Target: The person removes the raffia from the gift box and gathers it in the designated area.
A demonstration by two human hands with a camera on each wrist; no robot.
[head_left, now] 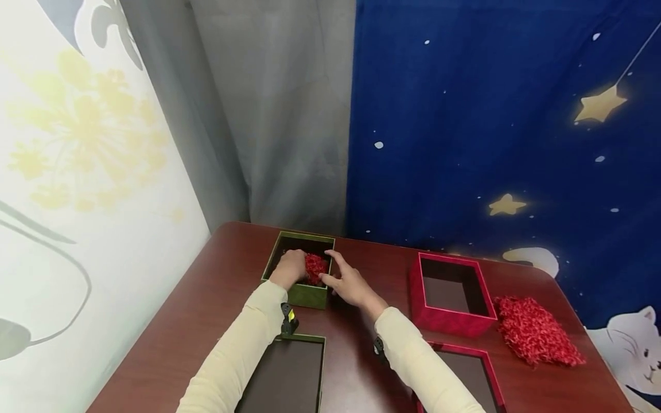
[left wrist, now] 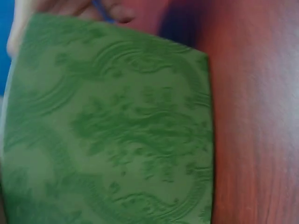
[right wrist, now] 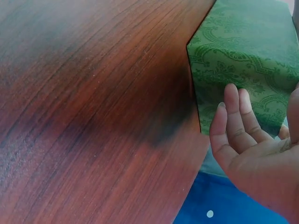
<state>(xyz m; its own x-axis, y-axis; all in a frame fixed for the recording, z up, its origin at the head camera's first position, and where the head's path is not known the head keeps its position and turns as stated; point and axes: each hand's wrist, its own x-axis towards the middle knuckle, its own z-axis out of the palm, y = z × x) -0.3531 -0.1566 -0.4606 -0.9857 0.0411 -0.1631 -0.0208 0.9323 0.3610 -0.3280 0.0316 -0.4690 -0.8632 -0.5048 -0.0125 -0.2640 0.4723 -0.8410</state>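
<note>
A green open box (head_left: 307, 296) with an embossed pattern stands near the table's far edge, red shredded paper (head_left: 316, 268) inside it. My left hand (head_left: 290, 268) reaches down into this box beside the shreds; its fingertips are hidden. The left wrist view is filled mostly by the patterned green wall (left wrist: 112, 121), with part of a hand along the top. At the box's right side is my right hand (head_left: 352, 285), thumb and fingers spread apart around the rim corner. In the right wrist view its fingers (right wrist: 232, 112) are loosely bent by the green wall, holding nothing visible.
A red open box (head_left: 451, 324) stands to the right, with a loose heap of red shredded paper (head_left: 537, 332) beside it. Nearer me lie a green-rimmed lid (head_left: 284, 376) and a red-rimmed lid (head_left: 472, 373), partly covered by my sleeves. Curtains hang behind the table.
</note>
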